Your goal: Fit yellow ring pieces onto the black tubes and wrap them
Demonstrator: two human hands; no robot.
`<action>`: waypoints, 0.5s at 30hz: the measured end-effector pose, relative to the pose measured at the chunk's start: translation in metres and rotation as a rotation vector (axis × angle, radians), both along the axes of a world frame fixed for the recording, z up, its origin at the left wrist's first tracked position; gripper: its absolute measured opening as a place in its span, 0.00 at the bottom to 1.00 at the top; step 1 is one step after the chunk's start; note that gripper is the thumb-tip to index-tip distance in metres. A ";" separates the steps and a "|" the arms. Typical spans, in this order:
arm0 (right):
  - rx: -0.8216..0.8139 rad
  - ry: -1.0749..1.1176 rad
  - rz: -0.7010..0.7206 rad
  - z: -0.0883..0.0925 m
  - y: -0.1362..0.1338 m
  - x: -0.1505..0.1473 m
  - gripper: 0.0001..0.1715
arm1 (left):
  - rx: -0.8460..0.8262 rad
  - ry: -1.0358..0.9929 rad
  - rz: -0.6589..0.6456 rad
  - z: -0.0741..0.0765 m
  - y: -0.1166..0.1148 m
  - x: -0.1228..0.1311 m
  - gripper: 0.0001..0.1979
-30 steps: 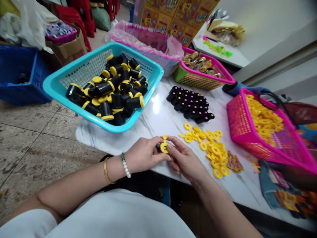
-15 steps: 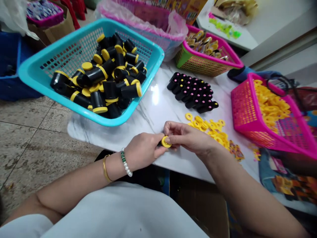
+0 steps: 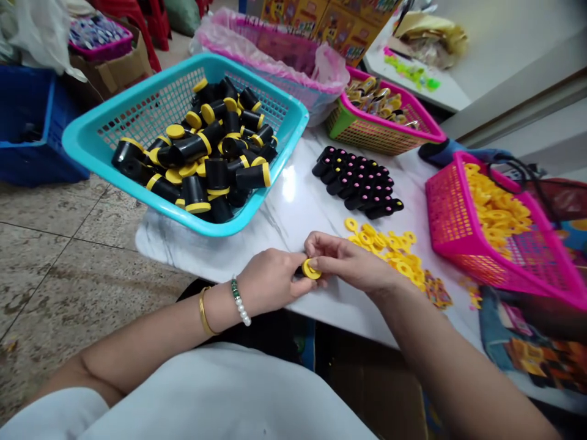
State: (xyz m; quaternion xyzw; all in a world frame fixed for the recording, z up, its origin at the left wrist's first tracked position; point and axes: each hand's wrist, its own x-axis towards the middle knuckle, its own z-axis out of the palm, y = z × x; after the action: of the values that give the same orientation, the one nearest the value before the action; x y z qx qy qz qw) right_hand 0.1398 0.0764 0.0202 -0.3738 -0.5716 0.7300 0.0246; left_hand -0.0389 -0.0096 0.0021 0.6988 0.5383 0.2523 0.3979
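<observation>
My left hand [image 3: 268,282] is closed around a small black piece [image 3: 299,271], mostly hidden by the fingers. A yellow ring [image 3: 312,274] sits at the end of that piece, facing me. My right hand [image 3: 351,263] has its thumb on the ring, with the other fingers curled behind it. To the right of my hands lies a loose heap of yellow rings [image 3: 404,269]. Beyond them, black pieces with pink or yellow tips [image 3: 360,180] stand in close rows on the white marbled table [image 3: 279,229].
A turquoise basket [image 3: 183,214] of black cylinders with yellow ends stands at the left. Pink baskets, one with yellow parts [image 3: 468,244] and one with wrapped pieces [image 3: 385,125], stand to the right and back. Small printed pieces [image 3: 438,290] lie beside the ring heap.
The whole view has shifted slightly, so the scene sits a little lower and the left-side things further right. Both hands keep their hold, the right thumb still on the yellow ring.
</observation>
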 end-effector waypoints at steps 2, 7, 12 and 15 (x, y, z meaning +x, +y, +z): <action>0.143 -0.046 0.041 0.005 -0.001 -0.002 0.15 | -0.007 0.073 0.003 -0.001 0.000 0.002 0.10; 0.450 -0.060 -0.070 -0.001 -0.030 -0.001 0.12 | 0.022 0.231 0.026 -0.005 -0.003 0.012 0.15; 0.803 -0.099 -0.338 -0.021 -0.047 0.017 0.14 | 0.249 0.250 0.044 0.010 -0.015 0.002 0.11; 1.249 -0.369 -0.533 -0.026 -0.035 0.042 0.14 | 0.654 0.369 0.245 0.039 -0.021 -0.029 0.14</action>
State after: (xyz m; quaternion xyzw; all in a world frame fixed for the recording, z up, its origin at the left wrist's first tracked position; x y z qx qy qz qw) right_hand 0.1814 0.0417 -0.0063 -0.5350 -0.7676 0.1589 0.3152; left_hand -0.0676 -0.0308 0.0409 0.7527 0.5714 0.3265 0.0177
